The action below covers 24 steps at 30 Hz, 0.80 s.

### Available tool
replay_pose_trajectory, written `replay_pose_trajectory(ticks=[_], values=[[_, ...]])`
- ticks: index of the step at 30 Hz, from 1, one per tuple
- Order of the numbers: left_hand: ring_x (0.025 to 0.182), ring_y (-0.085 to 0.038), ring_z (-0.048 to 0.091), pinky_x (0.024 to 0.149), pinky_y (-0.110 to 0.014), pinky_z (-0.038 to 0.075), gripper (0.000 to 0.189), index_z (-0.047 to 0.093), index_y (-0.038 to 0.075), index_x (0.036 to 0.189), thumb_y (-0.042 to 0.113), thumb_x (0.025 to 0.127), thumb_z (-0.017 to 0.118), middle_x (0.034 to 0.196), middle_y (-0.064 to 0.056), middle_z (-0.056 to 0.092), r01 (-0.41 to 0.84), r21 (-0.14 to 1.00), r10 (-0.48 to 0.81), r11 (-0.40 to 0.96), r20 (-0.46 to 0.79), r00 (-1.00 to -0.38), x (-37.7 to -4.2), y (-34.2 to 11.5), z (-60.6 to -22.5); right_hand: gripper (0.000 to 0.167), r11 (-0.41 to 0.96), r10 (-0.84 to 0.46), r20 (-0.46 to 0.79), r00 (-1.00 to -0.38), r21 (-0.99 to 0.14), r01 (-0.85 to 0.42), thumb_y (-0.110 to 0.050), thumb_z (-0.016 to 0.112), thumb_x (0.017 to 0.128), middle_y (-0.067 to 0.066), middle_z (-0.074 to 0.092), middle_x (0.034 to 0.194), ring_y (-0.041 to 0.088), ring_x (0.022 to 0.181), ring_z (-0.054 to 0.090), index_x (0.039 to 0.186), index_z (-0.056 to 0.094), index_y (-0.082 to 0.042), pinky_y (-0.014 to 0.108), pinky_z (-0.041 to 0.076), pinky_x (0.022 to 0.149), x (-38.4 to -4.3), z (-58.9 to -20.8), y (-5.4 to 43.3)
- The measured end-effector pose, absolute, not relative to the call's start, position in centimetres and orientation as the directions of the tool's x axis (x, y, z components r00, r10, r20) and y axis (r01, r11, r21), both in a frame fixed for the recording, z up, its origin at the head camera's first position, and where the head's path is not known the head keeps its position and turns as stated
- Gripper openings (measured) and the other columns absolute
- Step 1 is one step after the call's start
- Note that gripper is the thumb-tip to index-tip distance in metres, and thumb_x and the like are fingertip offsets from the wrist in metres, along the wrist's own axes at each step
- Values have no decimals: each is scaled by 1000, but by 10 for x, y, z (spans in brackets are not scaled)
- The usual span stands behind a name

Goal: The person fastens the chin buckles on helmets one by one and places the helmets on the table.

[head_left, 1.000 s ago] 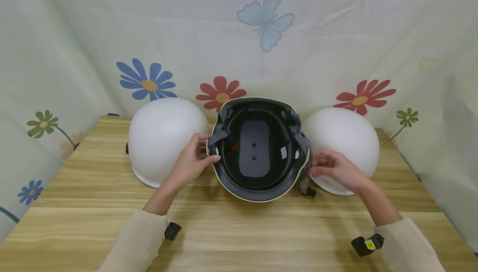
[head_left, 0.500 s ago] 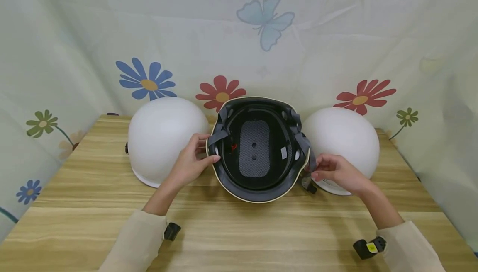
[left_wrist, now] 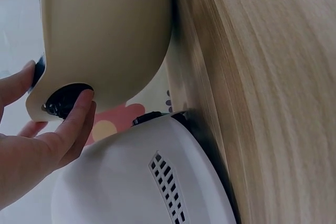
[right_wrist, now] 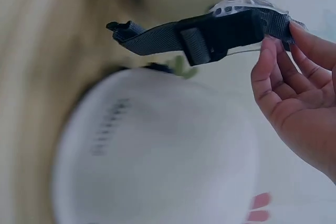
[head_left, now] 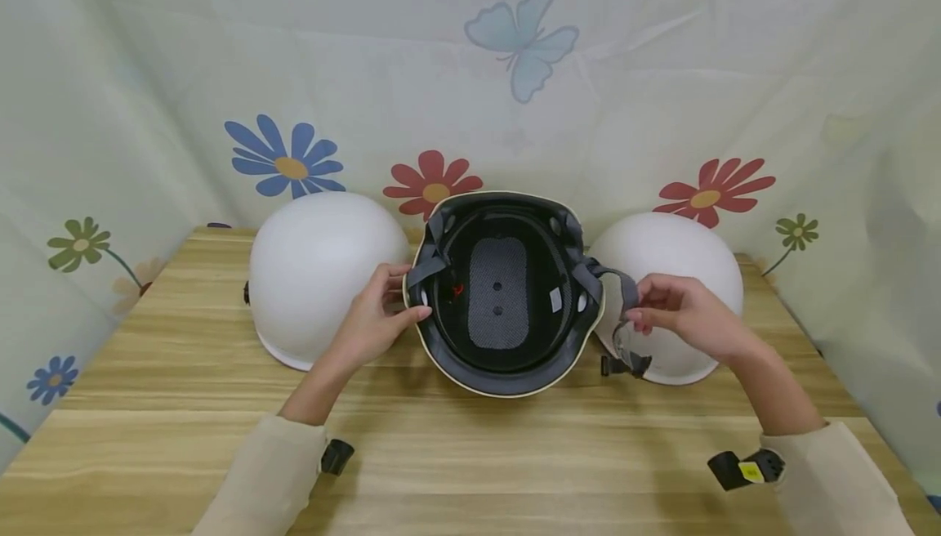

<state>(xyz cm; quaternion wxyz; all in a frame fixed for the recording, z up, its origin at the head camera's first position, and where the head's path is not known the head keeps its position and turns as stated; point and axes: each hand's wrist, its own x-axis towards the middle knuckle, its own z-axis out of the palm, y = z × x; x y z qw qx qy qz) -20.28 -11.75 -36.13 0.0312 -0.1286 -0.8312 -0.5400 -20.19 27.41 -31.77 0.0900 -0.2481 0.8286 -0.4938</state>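
An upturned helmet (head_left: 498, 291) lies in the middle of the table, its black padded inside facing up. My left hand (head_left: 378, 315) grips its left rim, thumb over the edge. In the left wrist view the fingertips press on a round black part (left_wrist: 68, 98) of the cream shell. To the right of the helmet, my right hand (head_left: 684, 315) pinches its grey chin strap (head_left: 628, 287) between thumb and fingers. A black buckle (right_wrist: 220, 32) hangs from the strap, with a clear plastic-looking piece (right_wrist: 241, 3) beside it in the right wrist view.
Two white helmets stand dome up, one to the left (head_left: 327, 266) and one to the right (head_left: 687, 266), close beside the middle one. The wood-grain table (head_left: 470, 462) reaches back to a flowered curtain (head_left: 367, 70).
My right hand has moved right and slightly up, drawing the chin strap out from the helmet's side; the buckle swings right with it. My left hand keeps its grip on the rim.
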Motion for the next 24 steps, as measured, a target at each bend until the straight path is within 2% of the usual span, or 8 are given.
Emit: replay_pose_trajectory(ticks=[5,11,17,24], values=[[105,-35,54,88,-46,44,54,40,3,127,10,81,69,120,-23,52,246,891,186,381,186,-965,-204,-118,-362,10,431,-426,186,-886,-819,-379,-4,60,87,12,59,73,21,66,56,93,56,2,28,49,62,-207,-289,265],[105,-35,55,88,-45,44,55,40,3,127,11,82,69,120,-23,51,250,892,200,377,185,-962,-204,-119,-362,13,448,-389,211,-897,-807,-384,-10,61,88,10,58,72,20,66,54,93,55,1,29,46,61,-214,-273,248],[106,-35,54,89,-44,44,55,40,4,128,11,81,69,121,-23,50,238,897,195,373,175,-965,-204,-119,-362,14,383,-396,222,-891,-842,-381,-6,60,88,11,58,70,21,63,55,94,56,5,27,48,61,-220,-279,230],[106,-35,53,89,-44,45,55,39,4,127,10,81,69,121,-22,50,227,897,191,379,164,-968,-202,-118,-360,12,409,-395,153,-906,-854,-323,-6,62,87,14,57,68,22,61,55,92,57,5,30,50,58,-223,-299,218]])
